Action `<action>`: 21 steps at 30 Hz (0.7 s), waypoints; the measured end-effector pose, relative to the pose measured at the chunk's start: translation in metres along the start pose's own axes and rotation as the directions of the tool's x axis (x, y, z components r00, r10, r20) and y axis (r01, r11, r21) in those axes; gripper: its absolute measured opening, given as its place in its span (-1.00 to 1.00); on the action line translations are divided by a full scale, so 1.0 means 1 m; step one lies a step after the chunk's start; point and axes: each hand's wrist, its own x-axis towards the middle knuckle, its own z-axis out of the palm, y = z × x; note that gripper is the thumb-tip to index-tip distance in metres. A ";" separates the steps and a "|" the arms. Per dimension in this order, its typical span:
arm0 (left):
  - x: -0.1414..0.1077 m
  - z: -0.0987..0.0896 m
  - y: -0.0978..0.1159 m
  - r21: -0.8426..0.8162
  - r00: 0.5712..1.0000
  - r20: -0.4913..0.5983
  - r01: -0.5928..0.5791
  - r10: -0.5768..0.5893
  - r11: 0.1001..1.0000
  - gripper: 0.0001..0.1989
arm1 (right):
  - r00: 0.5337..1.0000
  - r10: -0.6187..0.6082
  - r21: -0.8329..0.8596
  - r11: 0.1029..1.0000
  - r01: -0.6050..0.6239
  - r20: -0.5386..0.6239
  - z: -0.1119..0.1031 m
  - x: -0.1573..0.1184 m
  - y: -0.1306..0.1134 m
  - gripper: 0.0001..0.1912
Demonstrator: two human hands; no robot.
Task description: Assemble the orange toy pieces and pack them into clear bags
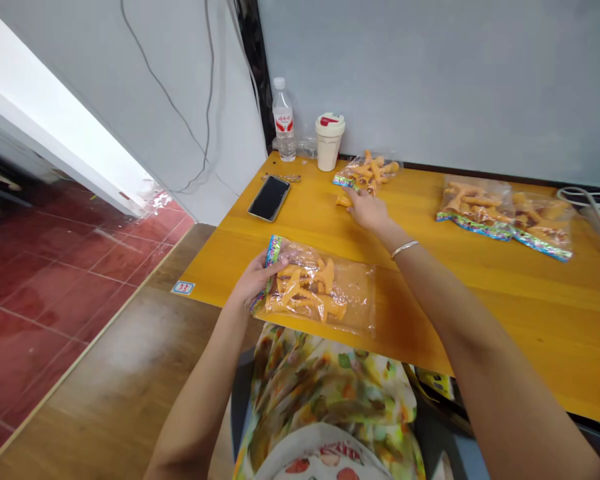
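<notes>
A clear plastic bag (307, 290) with several orange pieces inside lies at the table's front edge. My left hand (255, 277) grips its colourful left end, thumb on top. My right hand (367, 210) reaches to the middle of the table, its fingers closed at a small loose orange piece (343, 200). Just behind that hand, another bag (373, 168) of orange pieces lies on the table. Two more filled bags, one (475, 203) beside the other (543, 220), are at the right.
On the wooden table (480, 287), a phone (270, 198) lies at the left. Behind it stand a water bottle (284, 123) and a lidded cup (329, 141). White cables (593, 203) are at the far right. A grey panel rises behind.
</notes>
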 end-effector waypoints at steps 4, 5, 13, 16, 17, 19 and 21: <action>0.001 -0.001 -0.001 -0.035 1.000 0.002 -0.005 0.005 0.999 -0.40 | 1.000 0.002 0.010 1.000 -0.002 -0.001 0.009 0.003 0.001 -0.45; 0.001 -0.001 -0.002 -0.039 1.000 0.004 -0.006 0.007 0.999 -0.41 | 1.000 -0.003 0.018 1.000 0.003 -0.011 0.008 0.000 0.004 -0.45; 0.001 0.001 0.001 -0.061 0.999 -0.035 0.010 -0.012 0.998 -0.39 | 0.959 0.247 0.858 0.514 -0.006 -0.141 -0.018 -0.102 0.058 -0.44; -0.002 0.004 0.003 -0.069 0.999 -0.040 0.024 -0.027 0.997 -0.38 | 0.930 0.367 0.979 0.184 -0.084 0.011 -0.021 -0.158 0.069 -0.69; -0.002 0.004 0.003 -0.068 0.999 -0.037 0.019 -0.022 0.998 -0.38 | 0.915 0.400 0.986 0.115 -0.118 0.063 -0.020 -0.174 0.071 -0.74; -0.003 0.005 0.003 -0.064 0.999 -0.031 0.011 -0.013 0.998 -0.39 | 0.873 0.461 0.983 0.007 -0.183 0.159 -0.017 -0.200 0.069 -0.77; -0.003 0.005 0.002 -0.056 0.999 -0.032 0.009 -0.010 0.998 -0.41 | 0.829 0.506 0.971 -0.093 -0.219 0.236 -0.014 -0.218 0.064 -0.76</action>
